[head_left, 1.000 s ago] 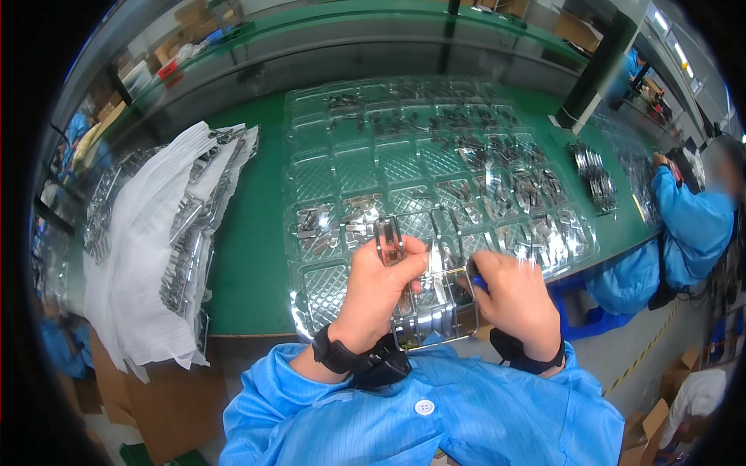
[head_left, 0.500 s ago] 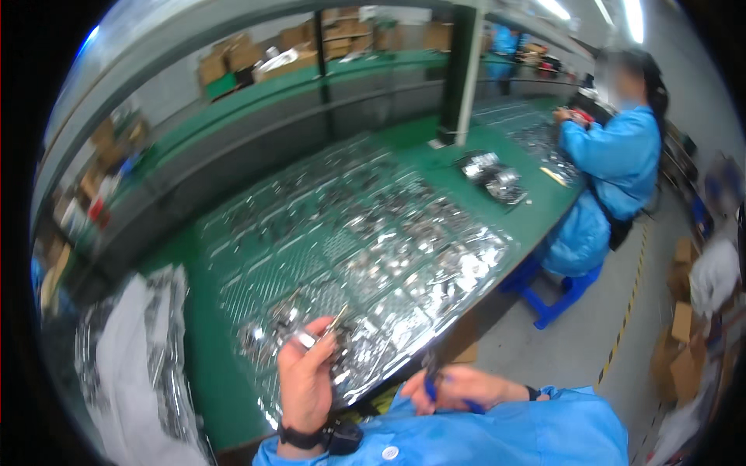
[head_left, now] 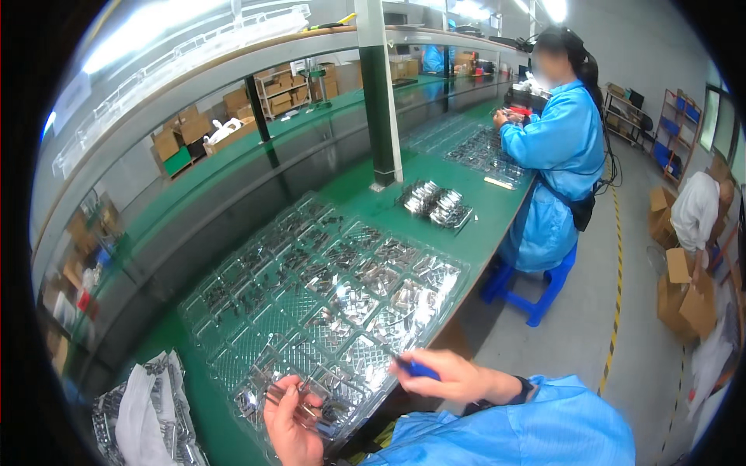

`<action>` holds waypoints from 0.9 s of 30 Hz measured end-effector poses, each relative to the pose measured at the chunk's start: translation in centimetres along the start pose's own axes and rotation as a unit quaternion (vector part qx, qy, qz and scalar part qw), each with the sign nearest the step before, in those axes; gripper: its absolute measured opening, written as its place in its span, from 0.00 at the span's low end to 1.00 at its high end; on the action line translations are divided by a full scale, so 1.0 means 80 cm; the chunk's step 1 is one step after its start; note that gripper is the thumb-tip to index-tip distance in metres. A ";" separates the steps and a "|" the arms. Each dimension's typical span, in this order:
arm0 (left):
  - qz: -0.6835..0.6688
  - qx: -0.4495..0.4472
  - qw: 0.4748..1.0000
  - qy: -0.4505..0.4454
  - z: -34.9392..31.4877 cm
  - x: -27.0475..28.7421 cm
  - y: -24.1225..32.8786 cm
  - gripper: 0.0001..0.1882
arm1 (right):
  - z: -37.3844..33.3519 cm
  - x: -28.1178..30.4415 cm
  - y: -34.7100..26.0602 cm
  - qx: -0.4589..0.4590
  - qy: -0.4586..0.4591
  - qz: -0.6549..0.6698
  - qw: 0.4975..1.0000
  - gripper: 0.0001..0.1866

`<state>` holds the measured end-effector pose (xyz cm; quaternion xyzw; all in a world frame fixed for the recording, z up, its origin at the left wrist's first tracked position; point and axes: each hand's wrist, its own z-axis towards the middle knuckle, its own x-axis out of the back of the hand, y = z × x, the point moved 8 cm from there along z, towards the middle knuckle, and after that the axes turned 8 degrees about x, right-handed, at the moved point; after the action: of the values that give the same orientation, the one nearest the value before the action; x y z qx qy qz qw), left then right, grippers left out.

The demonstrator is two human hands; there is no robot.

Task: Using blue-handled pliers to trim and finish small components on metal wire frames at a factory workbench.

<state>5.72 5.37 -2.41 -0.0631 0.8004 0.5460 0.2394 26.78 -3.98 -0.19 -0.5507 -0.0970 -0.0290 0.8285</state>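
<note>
My left hand (head_left: 291, 427) is closed on a small shiny metal part (head_left: 312, 419), pinched between thumb and fingers above the near end of a clear plastic compartment tray (head_left: 268, 339). My fingers cover some of the part. To the right, my right hand (head_left: 447, 377) grips a blue-handled tool (head_left: 420, 369) with a thin dark tip pointing left over the tray's near edge; its exact kind cannot be made out. Small silver and dark metal pieces (head_left: 350, 301) fill many of the tray compartments.
A bundle of shiny metal parts (head_left: 435, 203) lies on the green table (head_left: 346, 186) near a post (head_left: 378, 116). Wrapped parts (head_left: 148, 412) sit at the near left. Beyond, a co-worker in blue (head_left: 552, 147) works at another tray. Cardboard boxes (head_left: 684, 299) stand on the floor at right.
The view has swung rightward and up. My right hand has risen from near my body toward the tray, with the blue-handled tool pointing left. My left hand still holds metal.
</note>
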 end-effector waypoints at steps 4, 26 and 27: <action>-0.004 -0.031 0.998 -0.049 0.000 -0.032 0.008 0.09 | 0.048 -0.010 -0.005 -0.059 0.039 -0.066 0.995 0.19; -0.085 0.037 0.994 -0.052 -0.004 -0.015 -0.006 0.07 | 0.066 -0.039 -0.024 0.133 0.037 -0.346 0.928 0.18; -0.096 0.046 0.992 -0.064 -0.004 -0.017 -0.008 0.06 | 0.065 -0.045 -0.019 0.133 0.019 -0.334 0.933 0.20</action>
<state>7.10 4.62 -2.26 -0.0938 0.7978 0.4858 0.3445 22.34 -0.01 2.42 -0.3707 -0.2630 -0.3015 0.8382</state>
